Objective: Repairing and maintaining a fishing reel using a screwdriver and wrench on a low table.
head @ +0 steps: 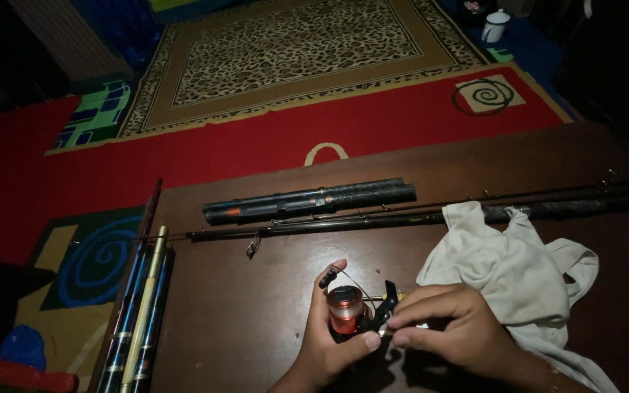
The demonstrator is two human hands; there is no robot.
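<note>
- Both hands, left (325, 342) and right (449, 331), close their grip on a black fishing reel with an orange spool (351, 311) (held just above the dark wooden table (256, 306)).
- White crumpled cloth (507, 258) lies just beside; dark rod sections (307, 200) rest farther back.

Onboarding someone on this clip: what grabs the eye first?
Bottom centre, both hands work a fishing reel with an orange spool: the left hand cups it, the right hand pinches its side. A white cloth lies crumpled just right of them on the brown table. Dark rods lie across the table behind, with a red carpet beyond.
</note>
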